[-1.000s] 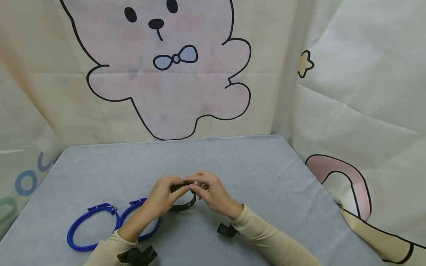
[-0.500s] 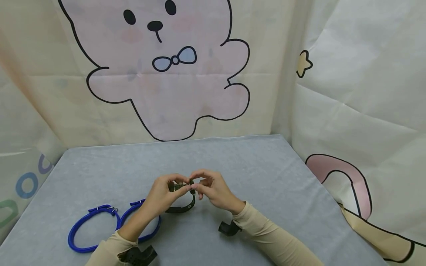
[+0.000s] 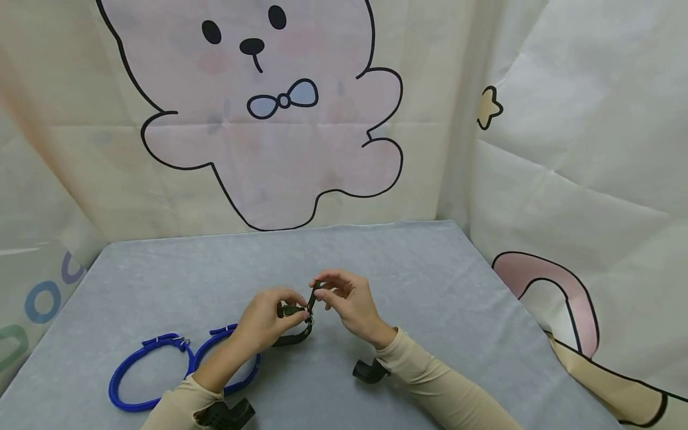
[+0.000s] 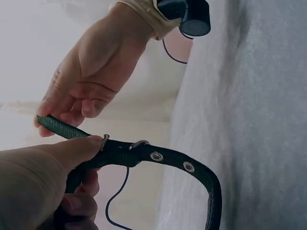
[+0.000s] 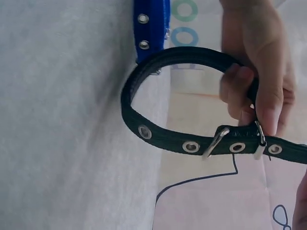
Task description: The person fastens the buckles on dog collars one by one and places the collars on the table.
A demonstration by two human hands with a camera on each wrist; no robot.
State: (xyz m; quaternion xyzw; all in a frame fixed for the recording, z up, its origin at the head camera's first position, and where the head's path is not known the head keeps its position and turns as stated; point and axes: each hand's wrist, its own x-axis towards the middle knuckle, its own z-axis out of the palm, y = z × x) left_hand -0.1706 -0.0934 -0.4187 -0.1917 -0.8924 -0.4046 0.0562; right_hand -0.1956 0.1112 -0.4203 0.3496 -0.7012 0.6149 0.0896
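A dark green pet collar with metal eyelets forms a loop between my hands. My left hand pinches it beside the metal buckle, thumb on the strap. The strap's free end passes out through the buckle, and the fingertips of my right hand pinch its tip. A metal ring sits on the band near the buckle. The loop hangs below my left hand, just over the table; part of it is hidden behind that hand in the head view.
Two blue collars, fastened into loops, lie side by side on the grey cloth-covered table at the left. My left forearm covers part of the second one. Printed curtains stand behind the table and at both sides.
My right hand has moved up and slightly right, drawing the green collar's strap end out from the buckle. My left hand has sunk slightly and still pinches the collar. The blue collars stay put.
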